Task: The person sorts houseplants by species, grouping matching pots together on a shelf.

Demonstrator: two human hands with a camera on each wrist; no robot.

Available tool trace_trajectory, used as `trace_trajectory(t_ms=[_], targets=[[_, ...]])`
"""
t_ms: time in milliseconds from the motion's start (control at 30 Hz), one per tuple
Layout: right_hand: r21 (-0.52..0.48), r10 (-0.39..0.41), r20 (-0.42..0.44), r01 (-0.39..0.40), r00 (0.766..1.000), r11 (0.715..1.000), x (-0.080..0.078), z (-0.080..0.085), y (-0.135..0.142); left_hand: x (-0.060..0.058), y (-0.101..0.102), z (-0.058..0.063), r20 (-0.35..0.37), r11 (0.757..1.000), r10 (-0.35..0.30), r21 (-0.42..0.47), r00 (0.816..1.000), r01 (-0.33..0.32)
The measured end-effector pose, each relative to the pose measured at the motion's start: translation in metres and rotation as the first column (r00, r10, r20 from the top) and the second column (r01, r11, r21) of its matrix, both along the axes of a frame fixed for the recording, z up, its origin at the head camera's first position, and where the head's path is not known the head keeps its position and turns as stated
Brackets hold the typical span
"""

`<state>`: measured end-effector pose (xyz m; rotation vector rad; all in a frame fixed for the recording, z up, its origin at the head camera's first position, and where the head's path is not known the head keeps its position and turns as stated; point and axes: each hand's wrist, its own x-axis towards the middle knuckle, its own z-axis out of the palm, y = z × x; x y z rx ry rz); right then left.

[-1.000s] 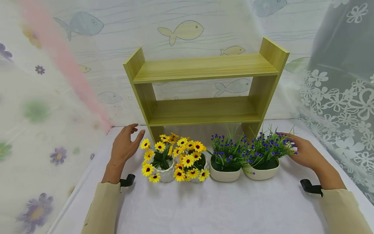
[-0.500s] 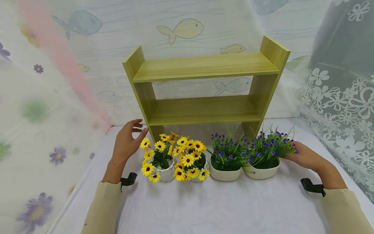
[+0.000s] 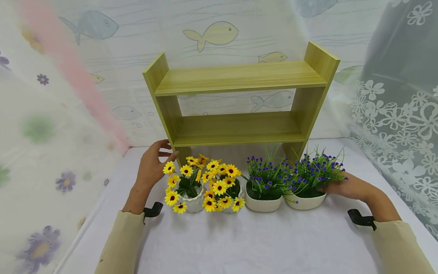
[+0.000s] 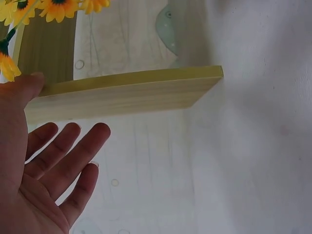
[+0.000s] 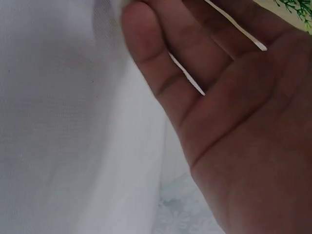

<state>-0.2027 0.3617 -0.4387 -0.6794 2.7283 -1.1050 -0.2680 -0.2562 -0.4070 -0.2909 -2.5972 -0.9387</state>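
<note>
My left hand (image 3: 150, 165) is beside the left side panel of a wooden two-tier shelf (image 3: 239, 131). In the left wrist view its thumb (image 4: 31, 85) lies at the panel's front edge, while the other fingers spread loosely below it, apart from the panel. My right hand (image 3: 352, 186) reaches to the right side of a beige pot (image 3: 306, 201) of purple artificial flowers (image 3: 318, 167). Foliage and the pot hide its fingertips in the head view. Palm and nearly straight fingers show in the right wrist view, and I cannot tell whether they touch the pot.
A second beige pot (image 3: 263, 204) with purple flowers and two white pots (image 3: 194, 203) of yellow artificial flowers (image 3: 219, 186) line up before the shelf. Fish-patterned sheeting (image 3: 137, 76) hangs behind, with flowered sheeting at both sides. A white cloth (image 3: 260, 243) covers the table.
My left hand has moved right, up to the shelf's left panel. My right hand has shifted left and lower beside the rightmost pot, its fingers passing behind the flowers. The pots have hardly moved.
</note>
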Motion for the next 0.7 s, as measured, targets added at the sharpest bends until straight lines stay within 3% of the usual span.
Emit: trace_trajectory(t_ms=[200, 400, 700], targets=[[0.18, -0.021, 0.168, -0.01, 0.986, 0.984, 0.006, 0.008, -0.004, -0.001, 0.002, -0.002, -0.003, 1.0, -0.02, 0.014, 1.0, 0.02], [0.203, 0.009, 0.097, -0.029, 0.995, 0.979, 0.008, 0.005, -0.011, 0.002, 0.006, 0.0, -0.004, 0.999, -0.035, 0.017, 0.999, 0.035], [0.241, -0.042, 0.122, 0.012, 0.992, 0.971, 0.008, -0.001, -0.007, 0.002, 0.01, 0.001, -0.009, 0.999, -0.048, 0.02, 0.999, 0.048]])
